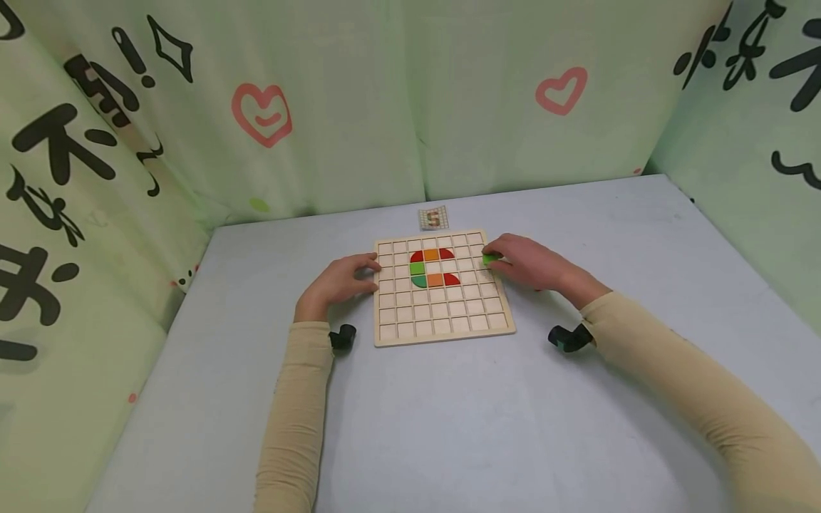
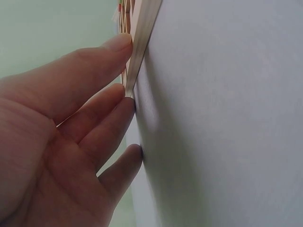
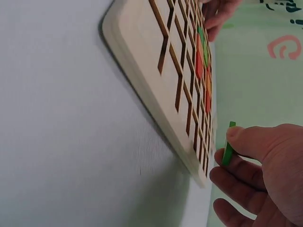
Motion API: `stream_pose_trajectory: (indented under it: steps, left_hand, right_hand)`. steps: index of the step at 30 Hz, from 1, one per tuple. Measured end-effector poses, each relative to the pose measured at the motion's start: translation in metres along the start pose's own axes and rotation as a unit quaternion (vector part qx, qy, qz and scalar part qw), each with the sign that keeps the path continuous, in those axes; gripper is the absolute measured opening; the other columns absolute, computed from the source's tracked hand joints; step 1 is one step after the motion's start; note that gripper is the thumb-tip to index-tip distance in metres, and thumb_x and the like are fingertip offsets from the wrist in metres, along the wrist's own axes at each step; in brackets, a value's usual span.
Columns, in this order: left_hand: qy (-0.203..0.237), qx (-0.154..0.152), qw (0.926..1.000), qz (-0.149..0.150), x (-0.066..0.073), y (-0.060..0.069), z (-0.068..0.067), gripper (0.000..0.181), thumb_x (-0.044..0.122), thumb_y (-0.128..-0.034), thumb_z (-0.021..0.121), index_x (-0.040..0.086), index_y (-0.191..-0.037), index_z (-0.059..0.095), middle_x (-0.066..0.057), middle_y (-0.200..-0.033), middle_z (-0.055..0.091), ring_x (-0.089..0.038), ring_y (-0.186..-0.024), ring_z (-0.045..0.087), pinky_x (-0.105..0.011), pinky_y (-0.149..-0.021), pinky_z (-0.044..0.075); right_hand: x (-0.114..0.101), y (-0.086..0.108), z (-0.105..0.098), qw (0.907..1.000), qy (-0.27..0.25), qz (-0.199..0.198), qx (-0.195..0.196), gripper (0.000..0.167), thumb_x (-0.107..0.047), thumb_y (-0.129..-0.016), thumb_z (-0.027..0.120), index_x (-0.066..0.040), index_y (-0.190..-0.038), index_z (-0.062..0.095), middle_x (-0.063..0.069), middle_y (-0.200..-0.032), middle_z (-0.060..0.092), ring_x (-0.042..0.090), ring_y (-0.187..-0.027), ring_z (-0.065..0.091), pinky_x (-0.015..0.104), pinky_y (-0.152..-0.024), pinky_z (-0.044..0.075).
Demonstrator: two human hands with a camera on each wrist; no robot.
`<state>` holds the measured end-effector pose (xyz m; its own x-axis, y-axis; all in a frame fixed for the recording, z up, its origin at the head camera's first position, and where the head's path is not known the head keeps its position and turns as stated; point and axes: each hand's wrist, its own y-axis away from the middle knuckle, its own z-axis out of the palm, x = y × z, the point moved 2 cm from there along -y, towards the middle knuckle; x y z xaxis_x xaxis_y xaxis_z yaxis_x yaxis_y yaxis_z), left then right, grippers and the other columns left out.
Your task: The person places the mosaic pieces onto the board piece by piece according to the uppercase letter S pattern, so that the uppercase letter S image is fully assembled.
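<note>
A wooden grid board (image 1: 442, 313) lies on the table. Set in its upper middle cells are red quarter-round tiles (image 1: 446, 254), orange square tiles (image 1: 431, 254), a light green square tile (image 1: 417, 268) and a darker green quarter-round tile (image 1: 419, 281). My left hand (image 1: 343, 279) rests its fingertips against the board's left edge; the left wrist view shows the thumb (image 2: 90, 66) touching that rim. Between thumb and finger my right hand (image 1: 529, 260) pinches a bright green tile (image 3: 228, 146), held above the board's right edge. That tile's full outline is partly hidden by the fingers.
Behind the board lies a small pattern card (image 1: 433, 218) with a coloured grid picture. A white-covered table (image 1: 449, 427) surrounds the board. Pale green curtains (image 1: 359, 107) with hearts and black writing hang along the back and sides.
</note>
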<state>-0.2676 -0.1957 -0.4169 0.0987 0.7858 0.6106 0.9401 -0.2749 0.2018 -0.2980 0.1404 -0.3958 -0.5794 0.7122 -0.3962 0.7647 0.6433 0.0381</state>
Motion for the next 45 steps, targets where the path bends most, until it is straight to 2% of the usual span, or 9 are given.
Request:
stream_pose_trajectory:
  steps: [7,11,20,26,34,45]
  left_hand:
    - [0.003,0.000,1.0000,0.001,0.001,-0.001,0.000,0.039,0.014,-0.0885,0.071,0.007,-0.126,0.062,-0.003,-0.154,0.040,-0.025,-0.144,0.030,-0.039,-0.116,0.026]
    - [0.004,0.000,1.0000,0.003,0.003,-0.001,0.000,0.039,0.013,-0.0883,0.071,0.006,-0.126,0.062,-0.003,-0.153,0.040,-0.025,-0.144,0.030,-0.039,-0.116,0.027]
    - [0.003,-0.001,1.0000,0.003,0.002,0.000,-0.001,0.039,0.013,-0.0883,0.070,0.006,-0.126,0.062,-0.004,-0.154,0.040,-0.025,-0.144,0.030,-0.039,-0.116,0.027]
    - [0.008,-0.002,1.0000,-0.002,0.002,0.000,-0.001,0.039,0.012,-0.0881,0.071,0.006,-0.126,0.062,-0.003,-0.154,0.039,-0.025,-0.144,0.029,-0.039,-0.116,0.027]
    - [0.009,-0.001,1.0000,-0.002,0.003,0.001,-0.001,0.039,0.012,-0.0880,0.070,0.006,-0.126,0.062,-0.003,-0.154,0.040,-0.025,-0.144,0.030,-0.039,-0.116,0.027]
    - [0.004,0.001,1.0000,0.000,0.002,0.001,-0.001,0.039,0.013,-0.0880,0.071,0.006,-0.126,0.063,-0.003,-0.153,0.040,-0.025,-0.144,0.030,-0.039,-0.116,0.027]
  right_hand:
    - [-0.030,-0.002,0.016,0.9969,0.014,-0.078,0.004,0.027,-0.008,-0.094,0.063,0.005,-0.118,0.063,0.016,-0.116,0.061,0.029,-0.107,0.056,0.043,-0.093,0.049]
    - [-0.039,-0.003,0.022,0.9951,0.029,-0.094,-0.003,0.027,-0.010,-0.093,0.066,0.001,-0.117,0.064,0.014,-0.115,0.061,0.028,-0.106,0.056,0.041,-0.092,0.050]
    - [-0.046,-0.006,0.029,0.9954,0.022,-0.093,-0.002,0.030,-0.016,-0.091,0.070,-0.002,-0.117,0.065,0.009,-0.111,0.063,0.025,-0.103,0.057,0.039,-0.090,0.051]
    - [-0.047,-0.006,0.030,0.9958,0.036,-0.084,-0.001,0.028,-0.017,-0.090,0.071,-0.003,-0.114,0.068,0.008,-0.107,0.064,0.024,-0.099,0.057,0.039,-0.088,0.051]
    - [-0.045,-0.008,0.031,0.9987,0.031,-0.040,-0.004,0.027,-0.021,-0.089,0.072,-0.005,-0.111,0.070,0.006,-0.105,0.066,0.020,-0.093,0.056,0.036,-0.085,0.051]
    - [-0.049,-0.007,0.032,0.9972,0.025,-0.070,0.007,0.023,-0.019,-0.088,0.074,-0.006,-0.107,0.073,0.006,-0.104,0.065,0.021,-0.096,0.057,0.036,-0.086,0.051]
